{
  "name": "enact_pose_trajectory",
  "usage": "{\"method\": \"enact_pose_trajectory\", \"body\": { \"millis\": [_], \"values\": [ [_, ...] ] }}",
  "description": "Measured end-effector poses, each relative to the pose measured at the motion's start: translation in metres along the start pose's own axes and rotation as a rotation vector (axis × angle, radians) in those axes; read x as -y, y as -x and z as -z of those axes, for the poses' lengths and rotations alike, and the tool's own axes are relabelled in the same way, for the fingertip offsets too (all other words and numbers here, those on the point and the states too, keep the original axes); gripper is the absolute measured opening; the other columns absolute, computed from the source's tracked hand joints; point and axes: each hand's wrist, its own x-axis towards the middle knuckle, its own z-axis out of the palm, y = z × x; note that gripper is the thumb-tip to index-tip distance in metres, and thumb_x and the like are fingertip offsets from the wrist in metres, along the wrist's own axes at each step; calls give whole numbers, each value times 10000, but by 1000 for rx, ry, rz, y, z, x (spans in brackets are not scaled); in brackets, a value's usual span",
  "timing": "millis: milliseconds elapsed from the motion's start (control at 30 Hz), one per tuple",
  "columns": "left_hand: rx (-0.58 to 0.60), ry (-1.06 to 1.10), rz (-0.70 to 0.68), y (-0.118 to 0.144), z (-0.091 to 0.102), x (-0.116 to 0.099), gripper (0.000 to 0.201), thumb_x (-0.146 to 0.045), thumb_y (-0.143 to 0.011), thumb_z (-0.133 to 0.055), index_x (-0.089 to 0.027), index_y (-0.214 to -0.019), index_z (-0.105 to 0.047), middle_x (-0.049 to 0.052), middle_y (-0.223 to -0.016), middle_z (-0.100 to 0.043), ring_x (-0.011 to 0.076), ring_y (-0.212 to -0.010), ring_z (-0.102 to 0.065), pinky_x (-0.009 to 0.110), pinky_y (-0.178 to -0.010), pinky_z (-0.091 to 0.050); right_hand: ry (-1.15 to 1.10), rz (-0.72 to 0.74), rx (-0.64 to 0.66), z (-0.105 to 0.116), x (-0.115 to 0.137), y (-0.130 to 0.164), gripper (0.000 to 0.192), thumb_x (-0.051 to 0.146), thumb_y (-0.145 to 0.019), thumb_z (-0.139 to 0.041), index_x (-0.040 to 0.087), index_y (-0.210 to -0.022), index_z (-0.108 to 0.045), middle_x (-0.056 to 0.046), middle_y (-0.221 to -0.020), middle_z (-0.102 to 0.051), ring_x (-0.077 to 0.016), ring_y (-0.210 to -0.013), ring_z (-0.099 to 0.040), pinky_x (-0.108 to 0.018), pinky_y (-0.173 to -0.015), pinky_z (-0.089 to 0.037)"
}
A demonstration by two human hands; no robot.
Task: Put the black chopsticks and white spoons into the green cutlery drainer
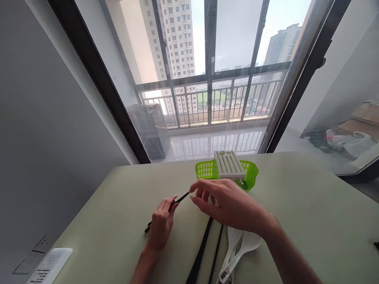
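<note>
Over the pale table (97,221), the left hand (161,219) pinches black chopsticks (183,197). By their tips, the right hand (222,201) curls loosely, contact unclear; a steady left grip keeps them aligned.

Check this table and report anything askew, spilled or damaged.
Nothing looks spilled or damaged. The only untidy spot is the white spoons, just below the right hand in the picture: they overlap at an angle, one lying across another.
</note>
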Motion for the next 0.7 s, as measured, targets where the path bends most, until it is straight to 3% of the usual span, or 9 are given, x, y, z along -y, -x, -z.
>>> {"method": "enact_pose_trajectory", "body": {
  "millis": [100, 200, 400, 533, 667, 700],
  "values": [
    [-74, 107, 69, -3, 5, -7, 259, -406, -1014, -532, -259, -1124, -715, 47, -1018, -729, 202, -842, -719, 309, -801, -540, 0, -16, 42, -3, -6, 1, 188, 349, -1010, -563, 260, -1129, -677, 30, -819, -760, -143, -714, -703, -252, -671, -473],
    [-135, 305, 184, -4, 10, -14, 251, -438, -978, -599, -233, -1065, -714, 37, -904, -727, 214, -856, -738, 302, -809, -547, 7, -33, 68, -3, -10, 2, 185, 341, -1007, -567, 261, -1130, -679, 30, -836, -763, -146, -722, -705, -254, -675, -470],
    [-232, 934, 532, -7, 12, -27, 356, -487, -840, -782, -179, -1013, -735, -6, -752, -699, 187, -870, -734, 304, -951, -545, -21, -34, 164, -15, -8, 2, 184, 329, -1003, -571, 247, -1119, -688, 12, -853, -763, -149, -750, -710, -242, -686, -480],
    [-337, 1336, 687, -9, 2, -28, 269, -365, -771, -873, -156, -890, -751, -15, -810, -723, 138, -827, -730, 301, -999, -573, 21, -28, 221, -37, -6, 1, 213, 317, -989, -578, 223, -1139, -696, -33, -996, -774, -184, -862, -725, -267, -768, -509],
    [-427, 1523, 856, -10, -7, -24, 47, -193, -882, -765, -148, -872, -755, 6, -846, -768, 153, -919, -770, 262, -969, -603, 84, -15, 241, -59, -7, 1, 352, 313, -975, -590, 184, -1300, -629, -109, -1190, -730, -252, -1078, -694, -335, -922, -519],
    [-447, 1554, 891, -10, -8, -24, 68, -156, -917, -712, -146, -865, -754, 10, -851, -777, 147, -915, -774, 258, -964, -609, 95, -20, 244, -63, -8, 1, 373, 315, -975, -587, 177, -1320, -616, -121, -1209, -720, -263, -1111, -682, -343, -939, -517]
  ]
}}
